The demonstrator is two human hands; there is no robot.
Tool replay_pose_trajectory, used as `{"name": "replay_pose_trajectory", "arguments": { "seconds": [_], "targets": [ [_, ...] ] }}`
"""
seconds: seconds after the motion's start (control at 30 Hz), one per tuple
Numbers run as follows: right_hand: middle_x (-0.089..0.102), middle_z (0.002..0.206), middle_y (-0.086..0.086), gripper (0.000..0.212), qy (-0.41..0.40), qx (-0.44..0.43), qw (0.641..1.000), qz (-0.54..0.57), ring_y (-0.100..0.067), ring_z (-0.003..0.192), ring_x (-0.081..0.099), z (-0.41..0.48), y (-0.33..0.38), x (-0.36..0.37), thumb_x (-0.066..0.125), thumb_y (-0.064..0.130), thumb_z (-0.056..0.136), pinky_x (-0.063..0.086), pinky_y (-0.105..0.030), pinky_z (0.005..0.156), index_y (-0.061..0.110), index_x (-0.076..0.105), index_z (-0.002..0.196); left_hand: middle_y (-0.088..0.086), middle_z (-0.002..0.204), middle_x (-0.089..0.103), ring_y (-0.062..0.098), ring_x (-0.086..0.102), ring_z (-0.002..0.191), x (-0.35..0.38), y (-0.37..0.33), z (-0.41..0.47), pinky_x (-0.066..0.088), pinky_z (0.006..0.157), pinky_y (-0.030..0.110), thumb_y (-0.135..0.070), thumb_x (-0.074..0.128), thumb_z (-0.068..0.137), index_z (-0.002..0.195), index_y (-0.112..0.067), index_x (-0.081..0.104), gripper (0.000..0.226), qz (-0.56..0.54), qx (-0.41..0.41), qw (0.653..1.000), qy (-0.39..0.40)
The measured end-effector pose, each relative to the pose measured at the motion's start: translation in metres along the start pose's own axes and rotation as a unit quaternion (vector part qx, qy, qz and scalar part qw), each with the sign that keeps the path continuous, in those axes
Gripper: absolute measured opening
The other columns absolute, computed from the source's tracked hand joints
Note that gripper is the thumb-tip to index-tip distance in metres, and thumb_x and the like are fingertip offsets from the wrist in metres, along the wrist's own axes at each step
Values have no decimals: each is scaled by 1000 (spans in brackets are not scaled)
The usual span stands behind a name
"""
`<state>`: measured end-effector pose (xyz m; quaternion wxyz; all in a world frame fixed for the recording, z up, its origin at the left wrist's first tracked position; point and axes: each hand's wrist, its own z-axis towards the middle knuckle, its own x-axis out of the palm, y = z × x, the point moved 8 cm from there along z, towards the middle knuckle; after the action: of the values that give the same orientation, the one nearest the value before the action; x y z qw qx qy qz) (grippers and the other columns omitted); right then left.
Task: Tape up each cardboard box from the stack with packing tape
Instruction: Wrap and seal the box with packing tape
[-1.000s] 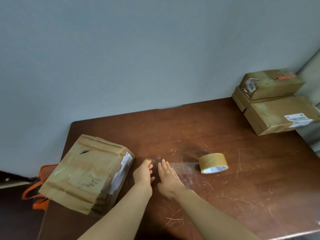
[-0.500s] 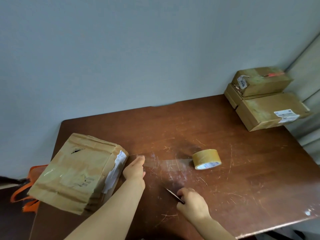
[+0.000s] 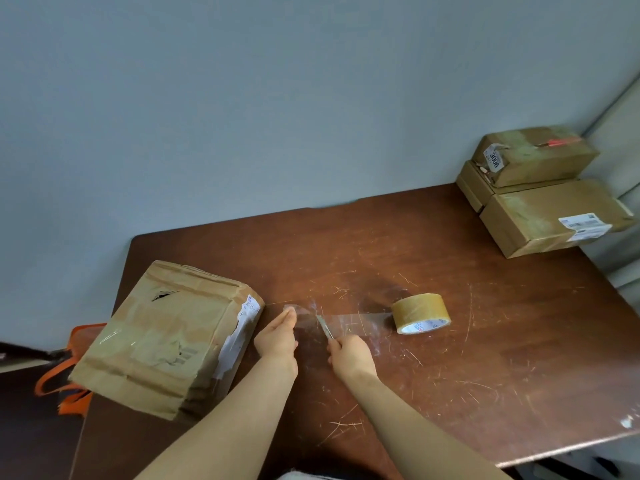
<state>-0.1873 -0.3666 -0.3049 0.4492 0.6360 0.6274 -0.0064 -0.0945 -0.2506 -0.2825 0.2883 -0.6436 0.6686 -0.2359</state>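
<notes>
A worn cardboard box point(image 3: 162, 337) lies at the table's left edge. A roll of packing tape point(image 3: 420, 312) sits mid-table, with a clear strip of tape point(image 3: 353, 320) pulled out leftward from it. My left hand point(image 3: 277, 337) pinches the strip's free end just right of the box. My right hand point(image 3: 351, 353) grips a small blade point(image 3: 324, 326) whose tip meets the strip between the left hand and the roll.
A stack of three cardboard boxes point(image 3: 543, 192) stands at the far right corner against the wall. The brown table point(image 3: 485, 358) is scratched. Orange straps point(image 3: 65, 379) hang beside the table's left edge.
My right hand left the flat strip, picked up a blade near the front of the table and brought it up to the tape. My left hand kept hold of the strip's end.
</notes>
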Motion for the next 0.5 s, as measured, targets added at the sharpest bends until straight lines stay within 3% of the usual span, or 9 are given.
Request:
{"name": "replay_pose_trajectory", "arguments": {
  "seconds": [0.1, 0.23, 0.3, 0.4, 0.43, 0.5],
  "targets": [
    [65, 91, -7, 33, 11, -21, 999, -48, -19, 76, 53, 1, 6, 5, 39, 23, 102, 42, -26, 66, 3, 65, 107, 3, 111, 66, 15, 57, 97, 0, 0, -2, 49, 90, 31, -12, 67, 89, 112, -7, 69, 24, 4, 9, 1000, 3],
    [53, 84, 0, 24, 49, -70, 991, -100, -19, 77, 51, -26, -4, 19, 42, 29, 101, 39, -25, 69, 16, 58, 89, 8, 115, 66, 21, 59, 109, -2, -18, -1, 48, 100, 36, -10, 65, 90, 113, -6, 69, 24, 6, 48, 999, -1],
    [51, 103, -3, 28, 49, -101, 987, -114, -21, 87, 54, -39, -8, 24, 42, 35, 101, 43, -28, 80, 15, 62, 101, 7, 113, 66, 19, 59, 106, -1, -31, -1, 50, 93, 33, -11, 65, 90, 112, -7, 69, 23, 14, 62, 998, 14],
    [43, 136, -4, 46, 26, -126, 984, -124, -25, 122, 48, -47, 2, 12, 37, 42, 101, 37, -29, 101, 16, 49, 136, 0, 96, 67, 10, 57, 87, 5, -43, -5, 47, 72, 25, -15, 69, 88, 104, -11, 71, 17, 33, 59, 995, 75],
    [46, 135, -2, 45, -2, -137, 985, -104, -24, 124, 45, -49, 12, 0, 35, 43, 101, 36, -29, 102, 17, 52, 133, -1, 90, 67, 10, 56, 84, 7, -46, -8, 45, 69, 24, -17, 70, 86, 99, -13, 72, 14, 34, 49, 993, 99],
    [58, 117, 1, 41, -49, -115, 990, 61, -20, 113, 52, -52, 29, -29, 34, 45, 100, 39, -28, 92, 17, 64, 107, -2, 85, 67, 12, 56, 81, 7, -54, -16, 43, 68, 25, -19, 73, 83, 94, -15, 72, 11, 32, 26, 989, 143]
  ]
}}
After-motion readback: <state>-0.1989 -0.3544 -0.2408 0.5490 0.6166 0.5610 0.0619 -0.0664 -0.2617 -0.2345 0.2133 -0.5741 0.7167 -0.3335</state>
